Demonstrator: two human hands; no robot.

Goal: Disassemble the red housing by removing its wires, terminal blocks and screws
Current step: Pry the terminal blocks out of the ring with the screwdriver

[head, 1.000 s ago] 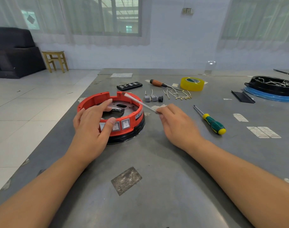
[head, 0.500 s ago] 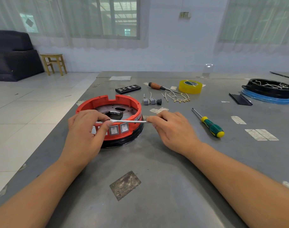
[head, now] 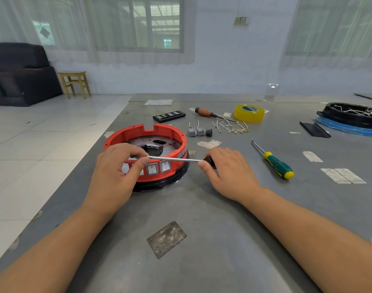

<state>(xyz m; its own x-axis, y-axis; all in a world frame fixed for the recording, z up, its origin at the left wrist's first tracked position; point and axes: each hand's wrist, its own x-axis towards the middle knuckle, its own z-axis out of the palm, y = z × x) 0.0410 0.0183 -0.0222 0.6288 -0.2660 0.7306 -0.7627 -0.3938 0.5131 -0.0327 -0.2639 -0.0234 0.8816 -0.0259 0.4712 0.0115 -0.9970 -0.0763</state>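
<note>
- Grey table (head: 202, 208), worn patch (head: 166, 240) nearest the camera.
- Left hand (head: 115, 174) at the near-left wall of the red housing (head: 145, 134); thumb and index finger pinch the tip end of a thin metal shaft (head: 174, 159).
- Right hand (head: 229, 172) just right of the housing, fingers curled round the dark handle (head: 209, 161) of that same tool; shaft runs level across the housing's near rim.
- Housing sits on a black base ring (head: 170, 182), near-left part of the table; two rocker switches (head: 158, 167) show in its front wall, a third slot mostly hidden by the left thumb.
- Green-yellow screwdriver (head: 276, 163) lies right of the right hand, apart from it.
- Paper labels (head: 342, 176) further right.
- Behind the housing: small grey terminal blocks (head: 199, 131), loose wires (head: 233, 126).
- Further back: black remote-like strip (head: 169, 116), wooden-handled screwdriver (head: 206, 112), yellow tape roll (head: 249, 113).
- Far right: black round tray (head: 350, 115) with wires inside, on a blue ring.
- Off the table: wooden stool (head: 75, 83), dark sofa (head: 20, 75).
</note>
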